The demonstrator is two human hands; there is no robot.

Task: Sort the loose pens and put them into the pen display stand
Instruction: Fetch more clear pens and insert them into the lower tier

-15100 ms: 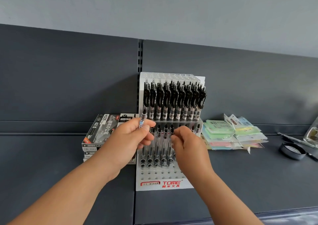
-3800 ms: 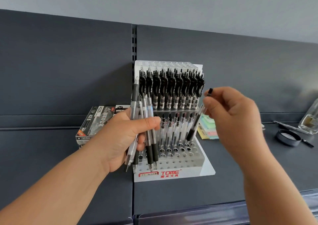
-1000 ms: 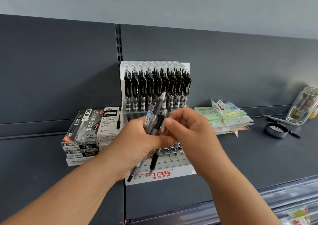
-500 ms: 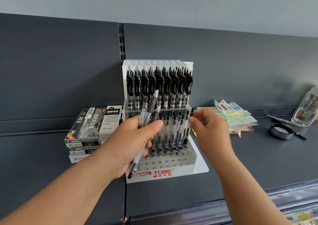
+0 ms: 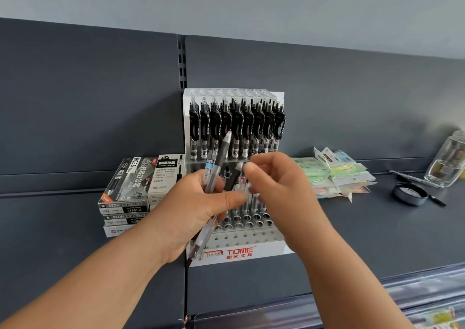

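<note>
R hand [image 5: 281,198] has left the stand's mid row, where it sat 0.5 s ago, and swung back to the L hand [image 5: 186,215]. We read that as one pen just seated and the next pick starting. L hand grips the pens [image 5: 214,167], approx 3, fanned out. Their tips point down-left past the stand [image 5: 239,252] at its front left corner, and their tops reach up in front of the back row [image 5: 247,127]. R fingertips [image 5: 251,171] sit at the top end of a dark pen [image 5: 232,181] leaning out of the bundle's right side. There's motion blur there, so we can't tell if the pinch has closed or is only touching. The dark pen's lower part runs behind the L thumb, so we judge it's not yet pulled free. Back row looks full; mid row [image 5: 251,206] is partly hidden by both hands, w/ open holes [image 5: 241,239] in front of it. Task is well along imo, a few pens left to seat. Next step needs a clean draw w/o dragging the neighbours out of the L grip. Boxes [image 5: 133,185] are stacked just left of the stand.
</note>
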